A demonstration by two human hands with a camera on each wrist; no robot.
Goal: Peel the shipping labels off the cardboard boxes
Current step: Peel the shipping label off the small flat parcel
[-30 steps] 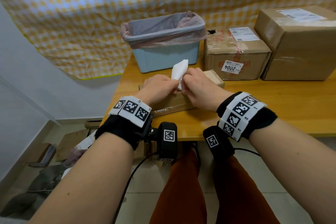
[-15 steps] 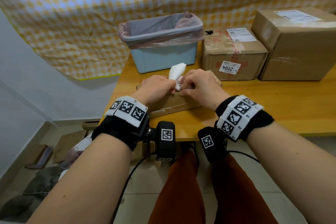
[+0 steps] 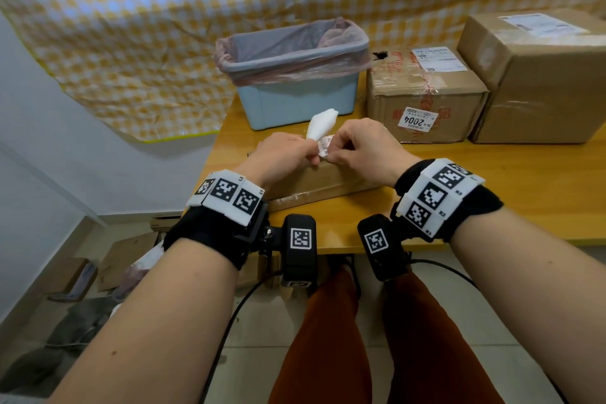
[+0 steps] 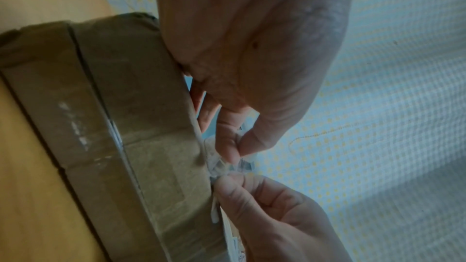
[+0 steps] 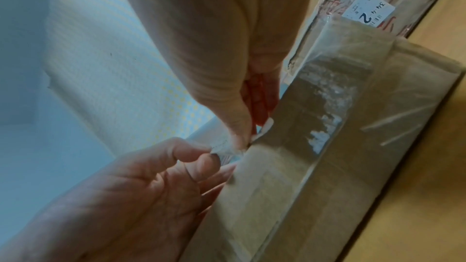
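Observation:
A flat cardboard box (image 3: 314, 187) lies near the table's front edge. A white shipping label (image 3: 323, 123) stands up from it, peeled and curled, its printed part between my hands. My left hand (image 3: 308, 154) pinches the label from the left. My right hand (image 3: 331, 156) pinches its printed end from the right. In the left wrist view the left hand (image 4: 234, 152) and the right hand (image 4: 239, 180) meet on the crumpled label (image 4: 227, 164) at the box edge (image 4: 141, 127). The right wrist view shows the same pinch on the label (image 5: 224, 146) above the box (image 5: 315, 146).
A light blue bin (image 3: 295, 75) with a plastic liner stands behind the flat box. To its right sits a taped box (image 3: 423, 98) bearing a "2004" sticker (image 3: 418, 120) and a top label (image 3: 437, 59). A large box (image 3: 541, 85) with a label (image 3: 541, 24) stands far right on the wooden table (image 3: 492, 190).
Both hands have risen a little off the flat box with the label. A printed piece of the label now shows between the fingers. The box has not moved.

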